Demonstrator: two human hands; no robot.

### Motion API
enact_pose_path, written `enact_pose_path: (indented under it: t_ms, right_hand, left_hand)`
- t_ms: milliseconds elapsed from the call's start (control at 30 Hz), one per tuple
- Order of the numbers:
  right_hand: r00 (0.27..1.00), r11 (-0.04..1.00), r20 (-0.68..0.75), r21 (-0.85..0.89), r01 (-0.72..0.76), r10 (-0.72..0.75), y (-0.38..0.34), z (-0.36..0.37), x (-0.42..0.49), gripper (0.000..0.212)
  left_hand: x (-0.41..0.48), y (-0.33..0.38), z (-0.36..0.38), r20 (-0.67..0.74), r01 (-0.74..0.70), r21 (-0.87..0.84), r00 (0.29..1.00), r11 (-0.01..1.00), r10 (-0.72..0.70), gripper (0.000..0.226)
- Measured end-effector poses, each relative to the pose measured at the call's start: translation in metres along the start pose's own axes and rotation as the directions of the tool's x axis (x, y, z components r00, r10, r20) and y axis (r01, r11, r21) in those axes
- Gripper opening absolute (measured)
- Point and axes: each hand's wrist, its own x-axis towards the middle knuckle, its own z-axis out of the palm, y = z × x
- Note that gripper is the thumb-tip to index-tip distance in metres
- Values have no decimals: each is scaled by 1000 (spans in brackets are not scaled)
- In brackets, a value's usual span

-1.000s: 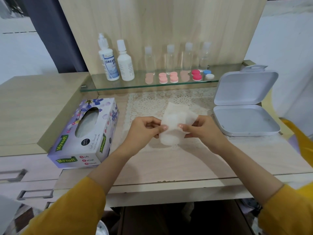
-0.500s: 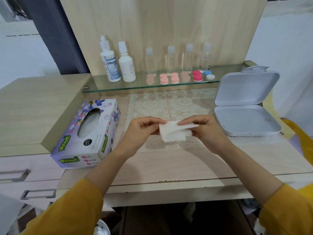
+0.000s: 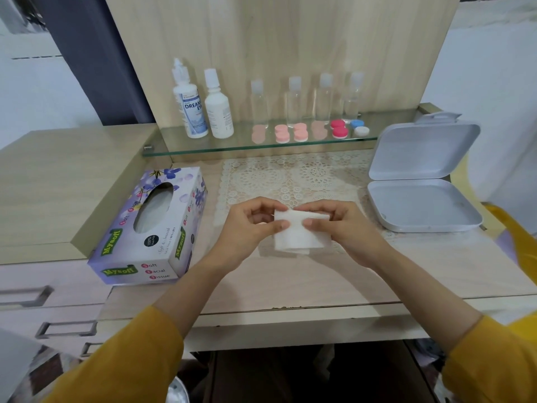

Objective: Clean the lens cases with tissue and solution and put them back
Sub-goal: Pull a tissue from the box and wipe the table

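A folded white tissue (image 3: 299, 235) hangs between my two hands just above the table. My left hand (image 3: 251, 225) pinches its left edge, and my right hand (image 3: 340, 225) pinches its right edge. On the glass shelf (image 3: 203, 148) at the back lie several lens cases: pink ones (image 3: 291, 132), a red one (image 3: 338, 128) and a blue-and-white one (image 3: 359, 127). Two white solution bottles (image 3: 203, 107) stand at the shelf's left end.
A purple tissue box (image 3: 151, 228) lies to the left of my hands. An open white hinged case (image 3: 421, 184) sits at the right. Several clear small bottles (image 3: 308, 97) line the shelf's back. A lace mat (image 3: 293, 175) covers the table behind my hands.
The tissue has been folded from a larger upright sheet into a smaller square. Both hands stayed close together over the table and dropped slightly towards me.
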Motion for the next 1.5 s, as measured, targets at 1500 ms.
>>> enact_pose_path:
  t_ms: [1500]
  right_hand:
    - [984, 115, 123, -987, 109, 130, 29, 5, -8, 53]
  left_hand:
    - [-9, -55, -45, 35, 55, 932, 971, 358, -238, 52]
